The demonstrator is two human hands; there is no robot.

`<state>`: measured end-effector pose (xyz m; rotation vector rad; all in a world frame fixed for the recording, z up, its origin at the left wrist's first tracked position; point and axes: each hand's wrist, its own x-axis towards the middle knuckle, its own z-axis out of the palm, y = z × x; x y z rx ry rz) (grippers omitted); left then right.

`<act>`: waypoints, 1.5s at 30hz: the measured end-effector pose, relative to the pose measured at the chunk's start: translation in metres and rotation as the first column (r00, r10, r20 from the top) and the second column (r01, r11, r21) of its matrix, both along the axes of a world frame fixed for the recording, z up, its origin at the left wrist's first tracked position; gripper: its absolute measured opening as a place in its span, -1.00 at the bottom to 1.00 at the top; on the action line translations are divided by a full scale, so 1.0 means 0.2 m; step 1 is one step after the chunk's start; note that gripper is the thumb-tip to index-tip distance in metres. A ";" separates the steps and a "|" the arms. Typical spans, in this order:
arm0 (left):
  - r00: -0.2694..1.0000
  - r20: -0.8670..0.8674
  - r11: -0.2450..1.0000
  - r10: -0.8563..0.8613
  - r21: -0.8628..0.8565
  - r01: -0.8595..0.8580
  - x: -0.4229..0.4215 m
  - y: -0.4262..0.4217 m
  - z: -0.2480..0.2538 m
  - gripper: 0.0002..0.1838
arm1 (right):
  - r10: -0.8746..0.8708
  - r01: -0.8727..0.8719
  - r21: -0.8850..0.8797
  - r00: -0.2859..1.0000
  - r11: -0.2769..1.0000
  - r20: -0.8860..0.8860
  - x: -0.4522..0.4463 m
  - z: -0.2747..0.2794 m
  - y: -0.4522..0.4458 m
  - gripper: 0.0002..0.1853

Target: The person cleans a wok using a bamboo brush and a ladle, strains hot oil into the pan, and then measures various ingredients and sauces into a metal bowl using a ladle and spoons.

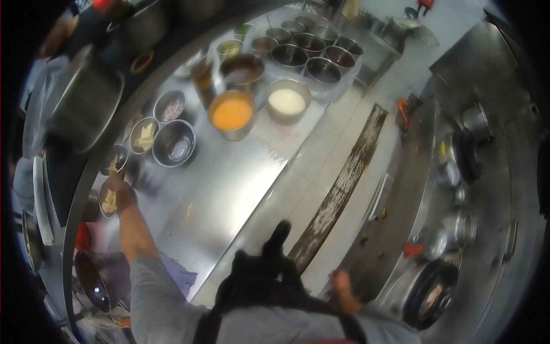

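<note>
My left hand [118,184] reaches out over the left edge of the steel table, its fingers gathered at a small metal bowl [122,151] that holds thin yellowish strips [113,166]. What sits between those fingertips is too blurred to make out. Just below the hand is another bowl with pale yellow pieces [109,202]. A bowl of pale flat slices [146,135] and a nearly bare steel bowl [173,143] stand farther up. My right hand [342,284] hangs low by my side, loosely curled, with nothing visible in it.
Pots of orange liquid [231,112] and creamy white liquid [287,102] stand on the steel table [212,183]. Several dark metal containers [324,70] fill its far end. A worn floor strip [349,178] runs beside the right-hand counter [395,200], which carries pots and a black-rimmed pan [413,295].
</note>
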<state>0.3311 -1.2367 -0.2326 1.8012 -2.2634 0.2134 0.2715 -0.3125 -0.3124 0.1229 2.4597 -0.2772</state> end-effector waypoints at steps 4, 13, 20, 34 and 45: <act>0.994 0.005 0.923 -0.108 -0.371 0.103 0.27 0.26 0.09 -0.65 | 0.119 -0.119 0.008 0.993 0.993 -0.009 -0.31 -0.32 0.17 -0.63; 0.132 -0.932 0.901 0.337 0.360 0.243 0.10 1.38 0.39 -0.91 | 0.190 -0.260 -0.235 0.940 0.937 -0.282 -1.59 -0.02 -0.39 -0.64; 0.100 -0.944 0.831 0.313 0.323 0.452 -0.48 1.77 0.51 -0.82 | 0.348 -0.429 -0.274 0.888 0.860 -0.299 -2.05 0.21 -0.73 -0.64; 0.036 -0.955 0.500 0.296 0.187 0.845 -2.00 1.70 0.73 -0.77 | -0.357 0.010 -0.797 0.897 0.604 -0.260 -2.99 0.99 -0.96 -0.68; 0.165 -0.940 0.697 0.298 0.333 0.635 -2.46 1.83 0.61 -0.79 | 0.347 -0.636 -0.705 0.768 0.313 -0.538 -4.03 1.25 -2.57 -0.69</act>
